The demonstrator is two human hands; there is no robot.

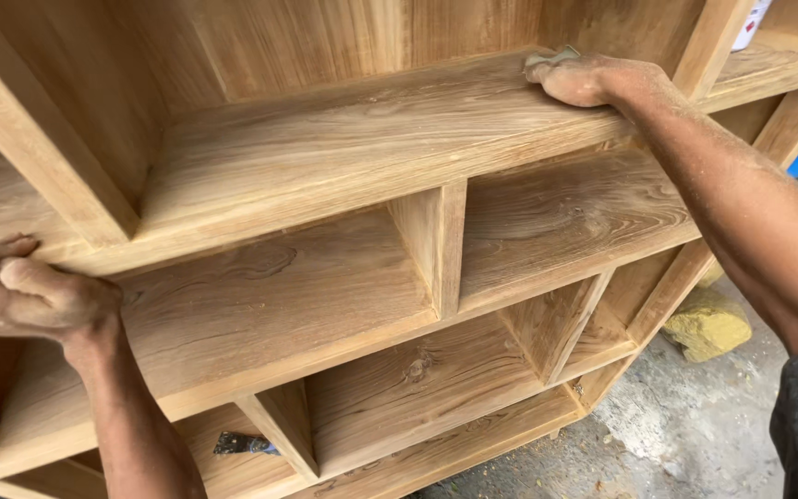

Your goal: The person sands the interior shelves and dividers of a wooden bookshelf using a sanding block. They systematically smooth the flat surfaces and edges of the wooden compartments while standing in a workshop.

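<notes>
Large unfinished pale-brown wooden shelf unit (344, 157) with several open compartments fills most of the view, its boards running slantwise from lower left to upper right. Grey dusty concrete floor (695, 434) shows at lower right, with a crumpled yellow rag (708, 323) lying on it just beside the unit's lower corner.

Right arm reaches in from the right edge, stretched up and across, forearm dusted with fine sawdust. Right hand (579, 79) lies palm down on the upper shelf board near its back edge, fingers curled over a small folded grey-green piece of sandpaper (551, 58) (only its far edge peeks out past the fingertips). The hand is nearly closed and presses the paper flat against the wood.

Left arm rises from the bottom edge, wrist bent. Left hand (25, 296) is closed round the front edge of the same board at far left, thumb on top, fingers wrapped under.

The two hands sit well apart, at opposite ends of the board.

Small dark object (244, 444) lies in a bottom compartment; kind unclear.
</notes>
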